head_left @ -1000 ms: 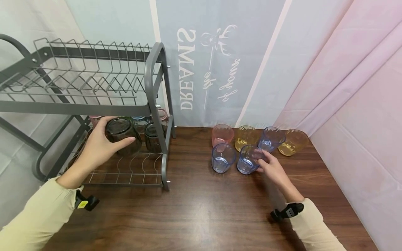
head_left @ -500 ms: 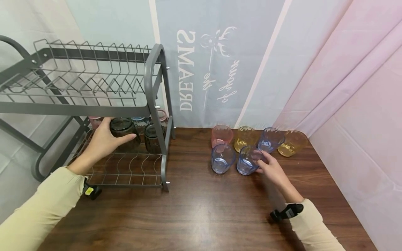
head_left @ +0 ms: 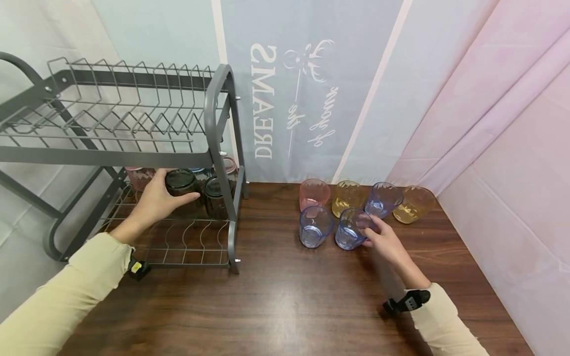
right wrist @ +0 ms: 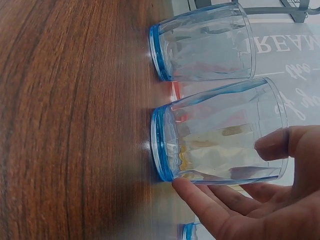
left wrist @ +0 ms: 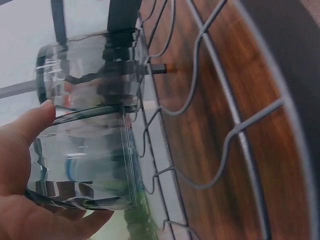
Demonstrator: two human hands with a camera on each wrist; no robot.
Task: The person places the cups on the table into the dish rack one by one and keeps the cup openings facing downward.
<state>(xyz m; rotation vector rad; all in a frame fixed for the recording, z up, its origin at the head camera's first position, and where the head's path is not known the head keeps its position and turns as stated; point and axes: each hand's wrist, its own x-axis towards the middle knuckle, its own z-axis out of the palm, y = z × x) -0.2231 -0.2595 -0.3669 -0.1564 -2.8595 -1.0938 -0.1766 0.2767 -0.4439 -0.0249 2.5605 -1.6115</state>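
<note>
Nearest, your right hand [head_left: 386, 244] is pinching a blue glass [head_left: 349, 236], upright on the table [head_left: 285, 306]; farther in, your left hand [head_left: 156, 201], curved wide, holds a dark glass [head_left: 180, 183] roughly upright within the lower rack tier [head_left: 191, 265], just left of its twin [head_left: 215, 195].

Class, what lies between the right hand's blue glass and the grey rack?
Beside the held glass stands another blue glass, then bare tabletop up to the rack, as the head view shows.

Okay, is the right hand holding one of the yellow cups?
No, the right hand grips a blue cup, and the two yellow cups stand farther back.
</note>
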